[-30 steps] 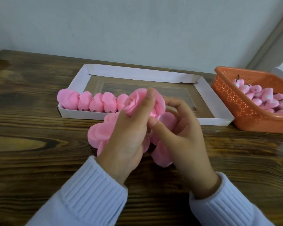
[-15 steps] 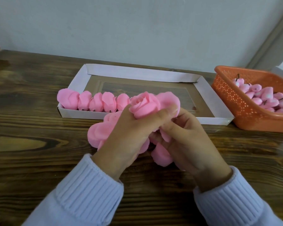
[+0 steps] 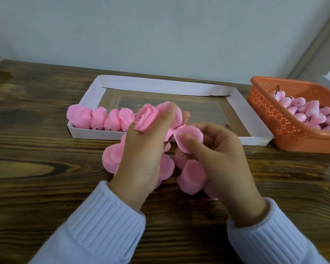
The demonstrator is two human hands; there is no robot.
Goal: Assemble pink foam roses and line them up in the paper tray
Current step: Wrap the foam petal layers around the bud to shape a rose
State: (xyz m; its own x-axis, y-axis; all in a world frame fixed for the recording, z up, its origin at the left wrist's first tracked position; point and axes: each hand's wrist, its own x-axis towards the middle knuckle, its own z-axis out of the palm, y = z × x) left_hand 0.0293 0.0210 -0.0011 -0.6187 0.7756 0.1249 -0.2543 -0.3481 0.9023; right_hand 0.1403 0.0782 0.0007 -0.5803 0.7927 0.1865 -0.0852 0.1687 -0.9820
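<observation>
I see the left hand (image 3: pixel 141 159) raised over the bench (image 3: pixel 36 187), fingers curled round a half-built pink rose (image 3: pixel 146 118) and holding it just in front of the paper tray (image 3: pixel 160 85). The right hand (image 3: pixel 223 155) pinches one loose petal (image 3: pixel 189 138) between thumb and fingers, just right of the rose; I can't tell if the petal touches it. A row of finished roses (image 3: pixel 103 120) lines the tray's near left side, side by side against the front wall, and the leftmost one overhangs the corner. Pink petal stacks (image 3: pixel 111 157) lie on the bench under and between both hands, partly hidden. An orange basket (image 3: pixel 286 128) sits right of the tray, just beside its corner, holding pink buds (image 3: pixel 311 113) with dark stems. Both wrists wear pale blue ribbed sleeves (image 3: pixel 103 221).
</observation>
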